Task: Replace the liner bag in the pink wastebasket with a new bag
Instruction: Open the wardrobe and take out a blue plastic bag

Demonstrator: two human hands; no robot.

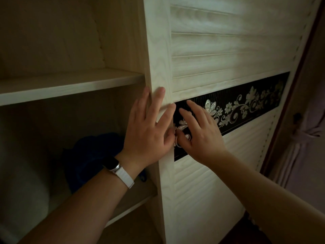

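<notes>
Pressing on a wardrobe sliding door w/ both hands. Left hand lies palm-flat on the door's pale vertical frame strip, right at the door's left edge; fingers straight and spread, fingertips up near the bottom corner of the upper louvre panel; grips nothing; white-strap watch on that wrist.

Right hand is just beside it, also flat w/ straight fingers, lying on the black floral band that crosses the door at mid-height; grips nothing. The two thumbs nearly meet at a silvery bit at the band's left end; can't tell if that's part of the decal or a pull.

Left of the door is an open compartment: shelf board above; dark blue cloth bundle on the lower shelf, behind the left wrist; pale bulky item far left, too dim to ID. At the right edge hangs a mauve curtain, tied back.

Pink wastebasket and liner bag: neither in frame, so their position rel. to either hand can't be told.
</notes>
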